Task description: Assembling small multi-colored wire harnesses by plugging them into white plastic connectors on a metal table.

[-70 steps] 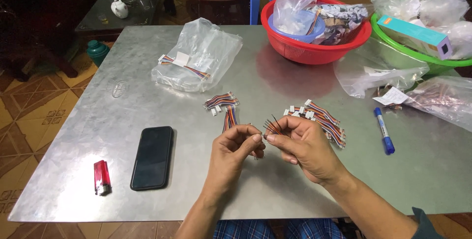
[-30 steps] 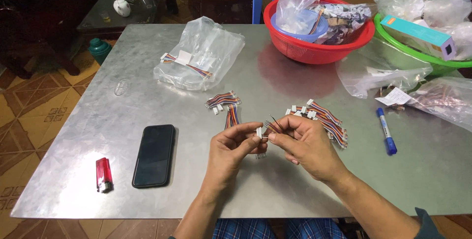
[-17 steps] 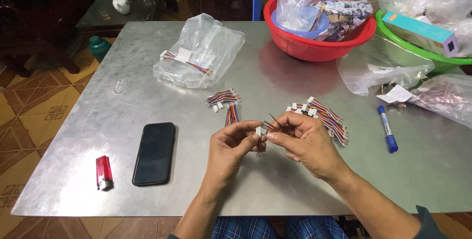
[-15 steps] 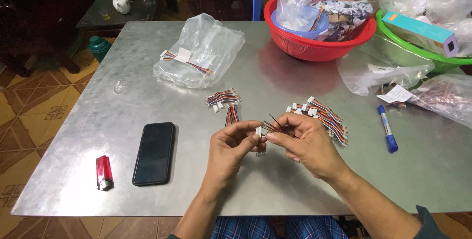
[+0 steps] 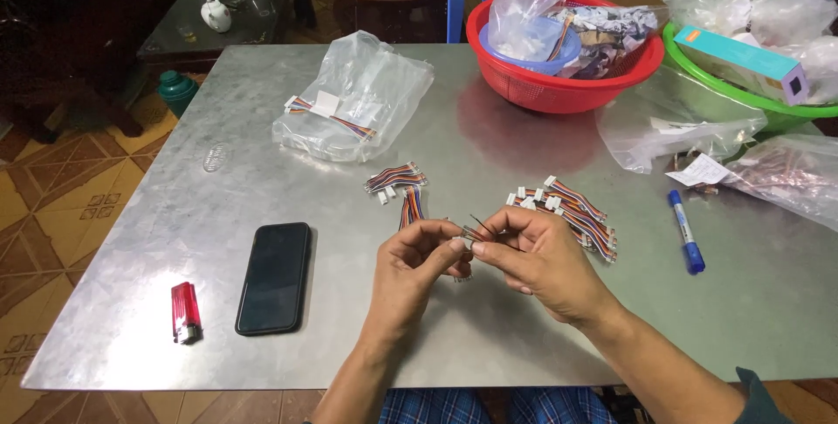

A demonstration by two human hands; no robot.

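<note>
My left hand (image 5: 408, 269) and my right hand (image 5: 539, 260) meet over the middle of a grey metal table (image 5: 262, 127). Between their fingertips they pinch a small wire harness (image 5: 470, 233) with a white connector and thin coloured wires. Just beyond the left hand lies a small bundle of coloured wire harnesses (image 5: 397, 180). A larger pile of harnesses with white connectors (image 5: 572, 212) lies right behind my right hand.
A black phone (image 5: 274, 276) and a red lighter (image 5: 184, 311) lie at the left front. A clear plastic bag with harnesses (image 5: 353, 101) sits farther back. A red basket (image 5: 559, 49), green basin (image 5: 742, 84), plastic bags (image 5: 681, 132) and a blue marker (image 5: 685, 232) crowd the right.
The hands have stayed in place, only working their fingertips on the small harness. The view has shifted slightly.
</note>
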